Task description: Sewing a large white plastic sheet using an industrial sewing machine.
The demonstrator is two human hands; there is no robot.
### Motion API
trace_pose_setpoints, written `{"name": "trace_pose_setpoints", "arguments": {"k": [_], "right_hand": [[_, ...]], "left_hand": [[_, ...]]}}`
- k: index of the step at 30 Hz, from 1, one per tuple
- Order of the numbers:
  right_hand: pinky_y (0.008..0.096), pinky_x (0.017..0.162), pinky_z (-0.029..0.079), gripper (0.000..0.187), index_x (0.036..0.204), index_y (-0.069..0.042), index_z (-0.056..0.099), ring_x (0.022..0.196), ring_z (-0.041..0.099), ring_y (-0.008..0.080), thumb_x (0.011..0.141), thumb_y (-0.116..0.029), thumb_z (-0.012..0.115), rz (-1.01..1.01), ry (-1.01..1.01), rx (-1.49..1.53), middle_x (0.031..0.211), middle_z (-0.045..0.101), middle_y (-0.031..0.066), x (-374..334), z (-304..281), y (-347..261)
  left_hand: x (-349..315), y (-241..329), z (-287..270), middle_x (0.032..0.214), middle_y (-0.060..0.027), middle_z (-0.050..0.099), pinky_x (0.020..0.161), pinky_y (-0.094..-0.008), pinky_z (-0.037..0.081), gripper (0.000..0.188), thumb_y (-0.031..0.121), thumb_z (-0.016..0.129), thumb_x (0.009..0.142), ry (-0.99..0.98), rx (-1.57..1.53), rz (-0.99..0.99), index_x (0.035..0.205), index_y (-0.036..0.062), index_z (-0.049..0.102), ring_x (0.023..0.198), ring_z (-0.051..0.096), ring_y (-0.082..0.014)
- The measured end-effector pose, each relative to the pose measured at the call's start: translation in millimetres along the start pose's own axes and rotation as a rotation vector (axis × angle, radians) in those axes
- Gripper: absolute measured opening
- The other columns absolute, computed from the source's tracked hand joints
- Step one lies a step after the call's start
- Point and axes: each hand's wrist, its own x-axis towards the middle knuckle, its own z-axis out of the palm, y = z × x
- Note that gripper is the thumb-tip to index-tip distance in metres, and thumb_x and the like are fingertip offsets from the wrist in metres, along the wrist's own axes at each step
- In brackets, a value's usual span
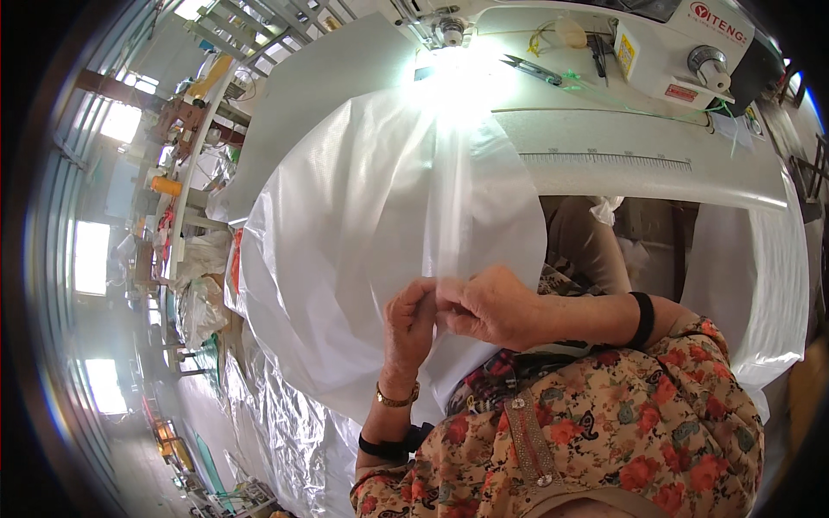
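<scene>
A large, shiny white plastic sheet (345,224) hangs from the sewing table down toward my lap, with its far end under the bright lamp of a sewing machine (452,33). A narrow translucent strip (450,203) runs down it from the machine toward my hands. My left hand (409,321) is closed, fingertips pinched on the sheet near the strip's lower end. Right beside it, my right hand (494,308) is closed with curled fingers on the strip's end. The two hands nearly touch, and the fingertips are partly hidden.
On the table lie snips (531,71) and a black tool (598,56) with green thread nearby. A ruler scale (604,159) marks the table's front edge. More white sheeting (734,285) hangs at the right, silvery sheeting (298,432) at lower left. Cluttered shelves stand farther left.
</scene>
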Motion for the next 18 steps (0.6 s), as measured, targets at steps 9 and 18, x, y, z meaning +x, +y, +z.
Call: {"name": "trace_pose_setpoints", "arguments": {"k": [9,18], "right_hand": [[0.0438,0.062,0.049,0.019,0.093,-0.003,0.051,0.064,0.062,0.0347,0.091,-0.02,0.06,-0.262,-0.055,-0.316,0.067,0.06,0.013,3,9,20],[0.0407,0.059,0.046,0.034,0.089,-0.006,0.051,0.066,0.059,0.0276,0.08,-0.028,0.075,-0.018,0.614,-0.629,0.077,0.058,0.0104,-53,-40,72]], "left_hand": [[20,8,7,0.074,0.005,0.06,0.057,-0.0185,0.041,0.01,0.011,0.059,0.095,-0.027,-0.531,-0.265,0.093,0.0026,0.064,0.065,0.051,-0.0019],[40,12,-52,0.068,0.0105,0.046,0.051,-0.0188,0.028,0.012,0.009,0.066,0.091,0.339,0.04,0.005,0.081,0.0038,0.062,0.059,0.035,0.0007]]}}
